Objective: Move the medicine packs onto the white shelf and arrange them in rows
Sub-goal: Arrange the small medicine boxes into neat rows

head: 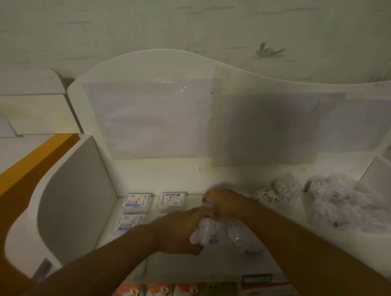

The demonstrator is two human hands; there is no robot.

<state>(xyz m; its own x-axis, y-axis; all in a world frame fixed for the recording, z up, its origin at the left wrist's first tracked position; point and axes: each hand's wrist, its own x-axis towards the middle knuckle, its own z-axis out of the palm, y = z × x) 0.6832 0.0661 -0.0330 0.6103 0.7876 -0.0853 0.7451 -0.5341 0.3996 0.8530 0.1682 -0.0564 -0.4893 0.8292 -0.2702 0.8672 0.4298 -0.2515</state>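
Three medicine packs lie flat on the white shelf (166,175) near its left wall: one pack (138,200) at the back left, a second pack (172,199) just beside it to the right, and a third pack (129,223) in front of the first, so two rows are begun. Each is a clear blister case with a white and blue label.

Just right of these, both hands meet over a crumpled clear plastic bundle (208,234) that holds pale contents. The left hand (179,230) wraps its curled fingers round the bundle's lower left side, a grip clamped on the plastic. The right hand (223,202) pinches the bundle's top, its grip likewise closed on the plastic. Whether the bundle rests on the shelf or is lifted off it cannot be told; the area is blurred.

A second clear bundle (242,238) lies touching the first on its right. Further right on the shelf sit more clear-wrapped heaps (336,207), a smaller wrapped lump (287,189), and a small printed packet (265,195) behind the right wrist.

The shelf has a curved white side panel (74,186) and a tall back panel (157,114) with taped sheets. Below its front edge stand orange-topped cartons (159,292) and a red and white box (266,289). An orange strip (30,162) runs to the left.
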